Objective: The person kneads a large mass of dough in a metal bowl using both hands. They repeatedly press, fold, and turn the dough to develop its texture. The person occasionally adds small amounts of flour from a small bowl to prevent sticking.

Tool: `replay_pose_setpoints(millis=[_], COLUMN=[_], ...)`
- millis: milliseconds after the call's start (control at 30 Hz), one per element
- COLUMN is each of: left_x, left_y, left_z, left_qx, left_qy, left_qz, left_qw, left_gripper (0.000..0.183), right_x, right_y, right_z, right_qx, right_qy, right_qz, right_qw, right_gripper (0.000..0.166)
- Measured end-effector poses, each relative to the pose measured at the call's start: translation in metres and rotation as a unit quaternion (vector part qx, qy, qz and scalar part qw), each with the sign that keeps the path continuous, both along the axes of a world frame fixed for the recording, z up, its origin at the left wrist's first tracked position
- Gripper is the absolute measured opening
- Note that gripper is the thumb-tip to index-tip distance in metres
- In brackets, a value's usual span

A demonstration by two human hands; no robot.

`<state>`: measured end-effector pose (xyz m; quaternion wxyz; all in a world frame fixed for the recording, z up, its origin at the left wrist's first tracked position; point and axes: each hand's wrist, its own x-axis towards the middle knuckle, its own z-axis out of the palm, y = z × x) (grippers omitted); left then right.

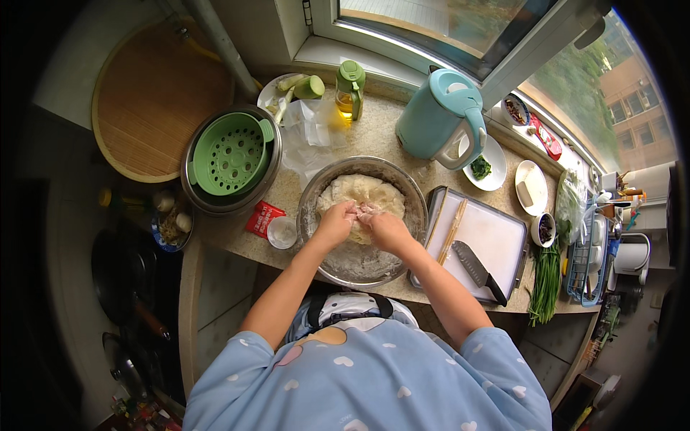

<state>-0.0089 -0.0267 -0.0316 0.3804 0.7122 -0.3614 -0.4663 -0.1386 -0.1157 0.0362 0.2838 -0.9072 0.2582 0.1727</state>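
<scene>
A large steel mixing bowl [422, 226] stands at the counter's front edge, its inner wall smeared with flour. Inside lies a pale, rough mass of dough [358, 188]. Over its near part, my left hand [337, 220] and my right hand [384, 225] meet with fingers bent and fingertips together. Bits of dough cling to the fingers. Whether they pinch the main mass or only touch each other is hard to see. Left of the bowl are a small clear cup [282, 233] and a red packet [264, 217] with writing.
At right, a chef's knife [477, 269] and wooden chopsticks [453, 231] lie on a white board [493, 231]. A blue kettle [439, 116] and an oil bottle [350, 89] stand behind. A green steamer basket [232, 156] sits left, garlic chives [546, 283] far right.
</scene>
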Motion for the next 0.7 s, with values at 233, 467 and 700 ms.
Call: replay_pose_setpoints(millis=[233, 467, 700], left_x=[0.005, 0.036, 0.044], left_y=[0.052, 0.115, 0.135], left_z=[0.063, 0.035, 0.043], left_qx=[-0.148, -0.042, -0.018], left_qy=[-0.179, -0.408, -0.467], left_qz=[0.148, 0.121, 0.104], left_qw=[0.961, 0.904, 0.878], left_gripper=[0.018, 0.013, 0.008], right_x=[-0.008, 0.000, -0.010], right_y=[0.008, 0.022, 0.012], right_z=[0.014, 0.001, -0.017], right_qx=[-0.039, 0.044, 0.105], right_qy=[-0.241, -0.285, -0.385], right_qz=[-0.135, -0.188, -0.285], right_qw=[0.960, 0.939, 0.872], right_gripper=[0.030, 0.031, 0.031])
